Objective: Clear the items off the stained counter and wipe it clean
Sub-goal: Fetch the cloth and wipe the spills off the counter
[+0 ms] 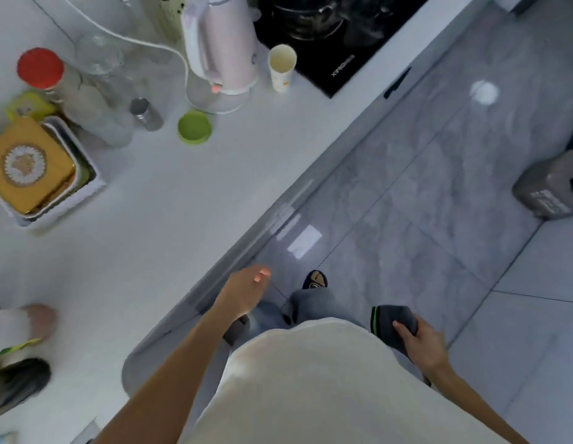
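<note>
While right hand (421, 342) grips dark cloth (394, 322) off counter (157, 219), left hand (243, 291) hangs relaxed, empty

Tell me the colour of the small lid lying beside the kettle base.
Light green lid, head view.

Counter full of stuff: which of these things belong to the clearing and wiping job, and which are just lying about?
Part of the job:
white counter
dark cloth, gripped by the right hand
paper cup
green lid
pink kettle
red-capped jar
gold box
left hand, holding nothing

Just lying about:
black cooktop
grey container on the floor
</note>
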Available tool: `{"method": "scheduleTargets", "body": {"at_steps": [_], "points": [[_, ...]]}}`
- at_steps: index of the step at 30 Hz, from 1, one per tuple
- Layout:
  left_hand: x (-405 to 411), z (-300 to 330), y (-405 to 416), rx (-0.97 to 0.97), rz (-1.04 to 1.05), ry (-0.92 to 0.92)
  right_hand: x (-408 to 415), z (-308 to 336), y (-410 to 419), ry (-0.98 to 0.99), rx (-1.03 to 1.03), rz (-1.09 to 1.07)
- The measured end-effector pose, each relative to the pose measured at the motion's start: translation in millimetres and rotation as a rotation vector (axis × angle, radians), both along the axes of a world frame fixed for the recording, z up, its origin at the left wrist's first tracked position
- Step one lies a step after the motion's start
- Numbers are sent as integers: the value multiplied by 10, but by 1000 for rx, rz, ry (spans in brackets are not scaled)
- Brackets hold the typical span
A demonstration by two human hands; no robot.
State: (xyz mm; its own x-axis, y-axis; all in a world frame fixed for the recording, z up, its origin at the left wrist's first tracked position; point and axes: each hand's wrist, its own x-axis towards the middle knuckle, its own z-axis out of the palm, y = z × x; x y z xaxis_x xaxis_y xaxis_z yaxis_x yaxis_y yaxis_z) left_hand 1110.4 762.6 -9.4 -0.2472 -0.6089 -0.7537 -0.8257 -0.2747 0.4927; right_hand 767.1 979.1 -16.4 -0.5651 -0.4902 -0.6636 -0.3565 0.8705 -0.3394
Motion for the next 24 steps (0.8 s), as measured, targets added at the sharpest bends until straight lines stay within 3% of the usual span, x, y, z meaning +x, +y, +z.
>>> {"method": "scheduleTargets", "body": {"at_steps": [5, 13, 18, 24], "points": [[-534, -94, -283, -24, -131, -49, -423, -116, -24, -51, -8, -106], [-770, -133, -603, 78, -374, -254, -1018, -21, -906, -52, -195, -297], [-1153, -179, -1150, 130, -382, -299, -1471, 21, -1362, -25, -244, -388], [-2267, -215, -2004, 113, -382, -227, -1818, 35, -1447, 7, -150, -508]]}}
